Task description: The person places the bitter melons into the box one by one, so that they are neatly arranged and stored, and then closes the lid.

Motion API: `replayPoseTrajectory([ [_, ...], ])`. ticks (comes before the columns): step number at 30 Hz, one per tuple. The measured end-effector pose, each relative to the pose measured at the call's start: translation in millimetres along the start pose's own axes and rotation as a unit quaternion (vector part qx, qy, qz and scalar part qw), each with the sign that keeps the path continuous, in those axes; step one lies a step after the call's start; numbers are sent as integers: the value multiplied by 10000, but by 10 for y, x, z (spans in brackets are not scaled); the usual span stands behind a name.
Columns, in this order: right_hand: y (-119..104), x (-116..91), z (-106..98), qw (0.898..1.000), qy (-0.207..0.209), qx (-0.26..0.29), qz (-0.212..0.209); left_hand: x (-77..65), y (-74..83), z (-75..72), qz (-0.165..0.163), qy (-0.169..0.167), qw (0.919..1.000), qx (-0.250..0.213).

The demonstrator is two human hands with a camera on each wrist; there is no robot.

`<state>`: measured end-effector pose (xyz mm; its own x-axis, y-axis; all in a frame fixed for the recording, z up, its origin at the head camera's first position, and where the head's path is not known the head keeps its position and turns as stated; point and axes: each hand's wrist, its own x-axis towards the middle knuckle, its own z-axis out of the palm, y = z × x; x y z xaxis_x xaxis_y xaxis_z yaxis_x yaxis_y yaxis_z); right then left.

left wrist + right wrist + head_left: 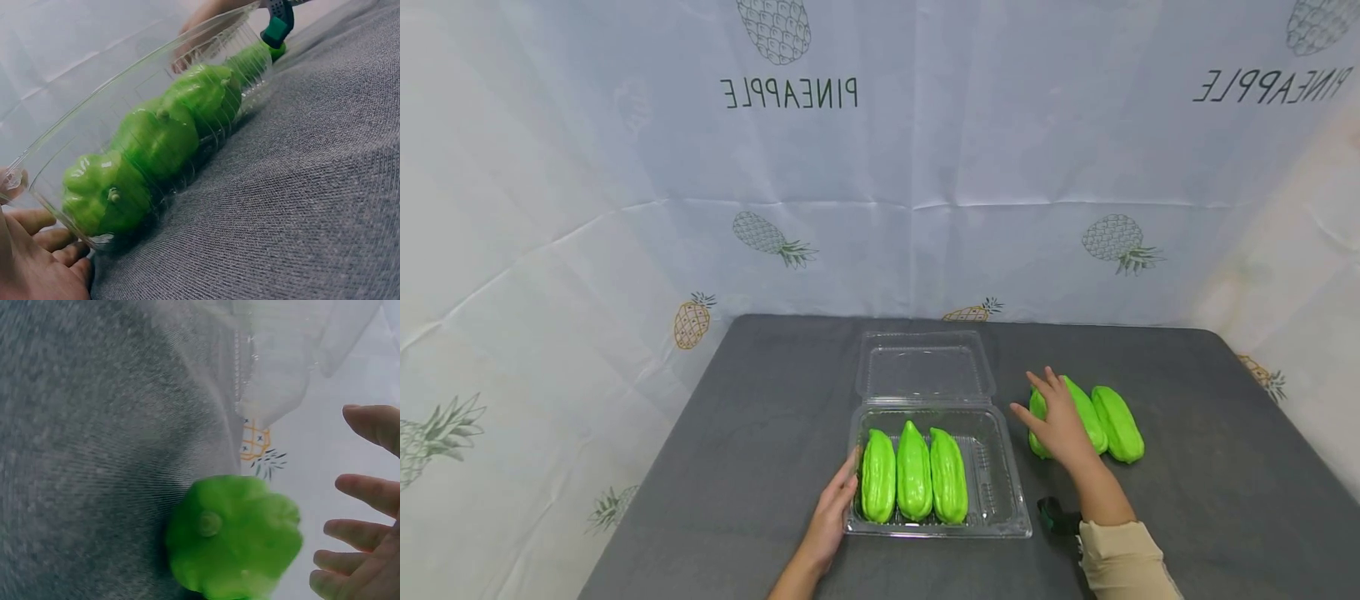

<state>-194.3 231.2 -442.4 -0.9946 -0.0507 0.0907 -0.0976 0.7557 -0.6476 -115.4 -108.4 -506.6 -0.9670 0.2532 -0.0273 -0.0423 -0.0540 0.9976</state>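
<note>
A clear plastic clamshell box lies with its lid folded back. Three long, ridged, glossy green gourds are side by side in its left and middle part. My left hand holds the box's left side, thumb at the rim and fingers against the outer wall. Over to the right, my right hand hovers above more green gourds, fingers spread and holding nothing. One of these gourds shows end-on in the right wrist view, apart from the fingers. My right hand partly hides the leftmost ones.
A dark grey cloth covers the table. Behind and beside it hangs a white curtain printed with pineapples. A dark strap device is at my right wrist. The box's right part shows its bare ribbed floor.
</note>
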Motion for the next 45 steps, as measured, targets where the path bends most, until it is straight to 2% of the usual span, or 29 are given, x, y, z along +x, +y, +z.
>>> replayPoseTrajectory([
  [8,61,55,78,9994,183,-253,115,5,14,-3,-138,-9,9999,-17],
  [14,111,63,148,9990,306,-322,89,7,9,-1,-76,-36,9999,-66],
  [20,125,50,190,9990,290,-316,137,6,3,0,24,-42,10000,-44],
  [31,193,60,217,9991,245,-284,190,11,9,-1,-37,-52,9999,-86],
  [40,232,50,237,9989,314,-344,-58,15,18,4,-77,-34,9999,-107],
  [45,244,31,249,9993,237,-286,-20,10,14,6,-56,-30,9999,-83],
])
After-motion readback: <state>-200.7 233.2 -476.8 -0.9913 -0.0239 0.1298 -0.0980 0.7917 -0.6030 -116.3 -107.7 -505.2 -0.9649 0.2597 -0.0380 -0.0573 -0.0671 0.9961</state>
